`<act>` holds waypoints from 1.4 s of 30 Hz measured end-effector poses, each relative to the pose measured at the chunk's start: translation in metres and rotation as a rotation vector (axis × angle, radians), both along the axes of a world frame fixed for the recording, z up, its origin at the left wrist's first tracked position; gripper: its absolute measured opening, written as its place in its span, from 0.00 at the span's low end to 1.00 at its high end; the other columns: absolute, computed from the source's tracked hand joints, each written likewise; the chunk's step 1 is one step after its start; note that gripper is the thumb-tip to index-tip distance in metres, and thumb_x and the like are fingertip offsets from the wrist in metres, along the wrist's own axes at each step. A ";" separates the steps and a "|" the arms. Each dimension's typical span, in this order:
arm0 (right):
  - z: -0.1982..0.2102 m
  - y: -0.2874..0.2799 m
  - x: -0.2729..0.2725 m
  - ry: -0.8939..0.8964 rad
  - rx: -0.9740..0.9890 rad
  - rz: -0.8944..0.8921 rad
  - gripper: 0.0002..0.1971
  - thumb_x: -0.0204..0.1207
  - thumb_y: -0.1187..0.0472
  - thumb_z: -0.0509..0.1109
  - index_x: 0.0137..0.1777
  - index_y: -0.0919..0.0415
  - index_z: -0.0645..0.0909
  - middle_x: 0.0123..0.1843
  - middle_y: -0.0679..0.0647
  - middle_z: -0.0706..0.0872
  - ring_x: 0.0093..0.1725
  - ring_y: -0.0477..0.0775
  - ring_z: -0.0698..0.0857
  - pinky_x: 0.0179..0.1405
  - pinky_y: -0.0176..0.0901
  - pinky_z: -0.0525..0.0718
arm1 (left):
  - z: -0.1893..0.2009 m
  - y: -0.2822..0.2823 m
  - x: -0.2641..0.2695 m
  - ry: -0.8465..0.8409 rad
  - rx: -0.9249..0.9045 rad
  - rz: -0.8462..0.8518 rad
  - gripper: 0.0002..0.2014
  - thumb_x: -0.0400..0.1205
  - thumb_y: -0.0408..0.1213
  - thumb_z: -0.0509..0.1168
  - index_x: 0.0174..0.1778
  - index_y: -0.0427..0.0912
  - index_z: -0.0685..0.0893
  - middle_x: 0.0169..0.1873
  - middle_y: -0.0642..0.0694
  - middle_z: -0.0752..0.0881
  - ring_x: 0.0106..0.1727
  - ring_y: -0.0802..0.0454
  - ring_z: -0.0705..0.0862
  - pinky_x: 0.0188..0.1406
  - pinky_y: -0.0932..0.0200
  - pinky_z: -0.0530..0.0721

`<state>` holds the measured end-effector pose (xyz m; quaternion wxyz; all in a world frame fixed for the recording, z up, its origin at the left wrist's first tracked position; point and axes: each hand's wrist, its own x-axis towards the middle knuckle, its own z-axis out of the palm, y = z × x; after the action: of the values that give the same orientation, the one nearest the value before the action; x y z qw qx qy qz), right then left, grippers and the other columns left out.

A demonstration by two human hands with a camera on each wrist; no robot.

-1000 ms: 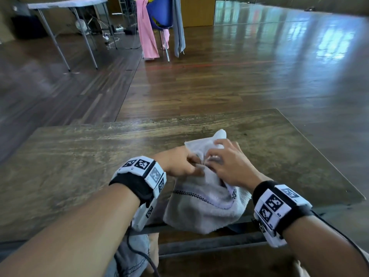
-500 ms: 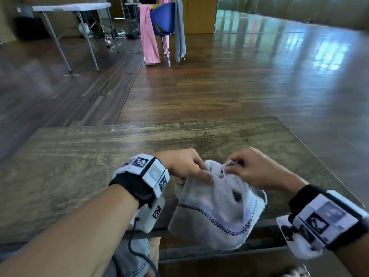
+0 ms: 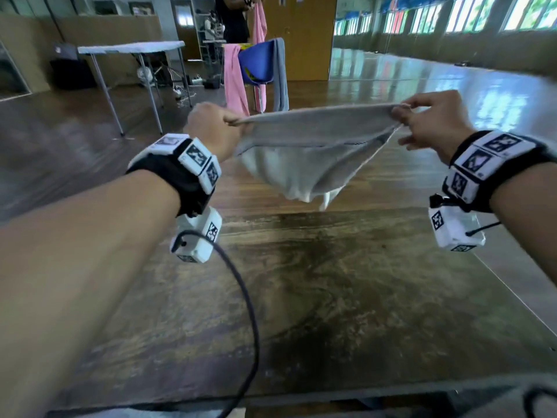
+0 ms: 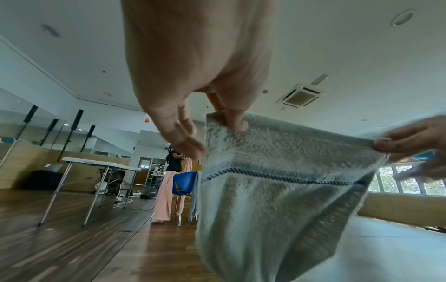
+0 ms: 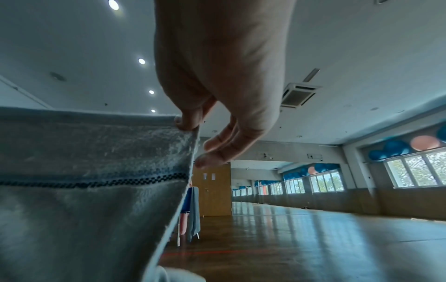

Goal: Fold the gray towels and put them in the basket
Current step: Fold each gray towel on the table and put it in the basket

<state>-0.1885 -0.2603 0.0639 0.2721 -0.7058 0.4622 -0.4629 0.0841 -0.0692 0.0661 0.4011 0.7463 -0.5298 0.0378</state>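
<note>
The soft gray towel with a dark checked stripe [image 3: 313, 137] is up in the air now, above the far edge of the brown wooden table [image 3: 331, 297]. A moment ago it was bunched up low. The left hand [image 3: 215, 128] and right hand [image 3: 434, 122] pinch its 2 top corners, pulled wide. It looks ready for folding. No basket shows.

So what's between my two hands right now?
The gray towel, its top edge stretched from left hand to right hand, hanging above the table; the head view shows it.
</note>
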 end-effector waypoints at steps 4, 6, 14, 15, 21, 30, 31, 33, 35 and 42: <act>-0.016 0.003 0.010 -0.120 0.218 0.067 0.05 0.81 0.62 0.75 0.52 0.62 0.84 0.49 0.63 0.85 0.27 0.61 0.92 0.23 0.43 0.90 | -0.018 -0.006 0.009 0.304 0.000 -0.021 0.07 0.83 0.31 0.69 0.49 0.37 0.93 0.43 0.31 0.91 0.40 0.35 0.92 0.47 0.39 0.91; -0.025 0.003 0.015 -0.191 0.275 0.087 0.03 0.83 0.66 0.73 0.51 0.66 0.84 0.52 0.63 0.83 0.33 0.64 0.93 0.29 0.45 0.93 | -0.029 -0.013 0.008 0.506 -0.003 -0.043 0.02 0.80 0.31 0.74 0.43 0.37 0.92 0.43 0.33 0.90 0.49 0.32 0.91 0.51 0.38 0.90; -0.057 -0.017 0.010 -0.228 0.174 0.173 0.10 0.85 0.62 0.69 0.41 0.54 0.84 0.46 0.54 0.86 0.54 0.55 0.86 0.61 0.50 0.89 | -0.051 -0.030 0.008 0.361 -0.153 0.028 0.06 0.82 0.42 0.72 0.42 0.47 0.91 0.31 0.48 0.86 0.35 0.54 0.84 0.39 0.64 0.83; -0.063 -0.016 0.008 -0.235 0.155 0.193 0.10 0.85 0.62 0.69 0.41 0.53 0.84 0.44 0.53 0.85 0.52 0.54 0.85 0.60 0.49 0.88 | -0.050 -0.025 0.004 0.277 -0.180 0.049 0.07 0.82 0.43 0.71 0.40 0.48 0.91 0.27 0.52 0.83 0.29 0.60 0.79 0.29 0.72 0.76; -0.129 0.010 -0.026 0.298 0.105 0.271 0.14 0.82 0.62 0.73 0.34 0.55 0.84 0.27 0.49 0.78 0.32 0.51 0.75 0.31 0.41 0.72 | -0.093 0.005 -0.008 -0.035 0.496 0.016 0.14 0.81 0.22 0.61 0.34 0.44 0.79 0.31 0.40 0.74 0.36 0.47 0.71 0.33 0.59 0.66; -0.171 0.081 -0.064 0.393 -0.042 0.275 0.07 0.80 0.60 0.76 0.39 0.54 0.88 0.34 0.47 0.88 0.37 0.50 0.84 0.38 0.38 0.77 | -0.145 0.050 -0.010 -0.036 0.774 -0.096 0.16 0.81 0.38 0.73 0.28 0.41 0.79 0.25 0.47 0.74 0.27 0.51 0.71 0.29 0.59 0.67; -0.173 0.088 -0.068 0.446 -0.030 0.310 0.10 0.79 0.60 0.76 0.36 0.52 0.86 0.31 0.45 0.87 0.35 0.50 0.83 0.37 0.38 0.76 | -0.148 0.056 -0.013 -0.037 0.807 -0.123 0.12 0.79 0.40 0.76 0.31 0.44 0.83 0.26 0.50 0.78 0.28 0.54 0.74 0.30 0.60 0.69; -0.178 0.100 -0.077 0.589 0.034 0.387 0.18 0.78 0.60 0.77 0.28 0.46 0.79 0.24 0.39 0.82 0.29 0.42 0.77 0.34 0.31 0.73 | -0.156 0.070 -0.017 -0.045 0.890 -0.180 0.07 0.75 0.42 0.79 0.37 0.47 0.87 0.29 0.57 0.82 0.32 0.58 0.79 0.33 0.62 0.72; -0.184 0.108 -0.086 0.717 0.114 0.425 0.18 0.77 0.59 0.78 0.28 0.45 0.79 0.22 0.38 0.79 0.27 0.37 0.74 0.34 0.31 0.74 | -0.165 0.083 -0.021 -0.025 0.934 -0.204 0.06 0.74 0.41 0.80 0.41 0.48 0.89 0.32 0.60 0.83 0.36 0.58 0.82 0.34 0.65 0.74; -0.193 0.134 -0.099 0.846 0.087 0.419 0.02 0.77 0.58 0.78 0.46 0.54 0.90 0.48 0.50 0.91 0.51 0.53 0.86 0.56 0.48 0.82 | -0.175 0.099 -0.040 -0.040 0.896 -0.162 0.05 0.75 0.36 0.78 0.43 0.40 0.91 0.33 0.49 0.87 0.36 0.50 0.86 0.42 0.56 0.83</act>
<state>-0.2872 -0.1264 -0.1289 0.1767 -0.8983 0.3993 -0.0500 0.0436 0.0296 -0.1091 0.0300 0.8016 -0.5582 -0.2120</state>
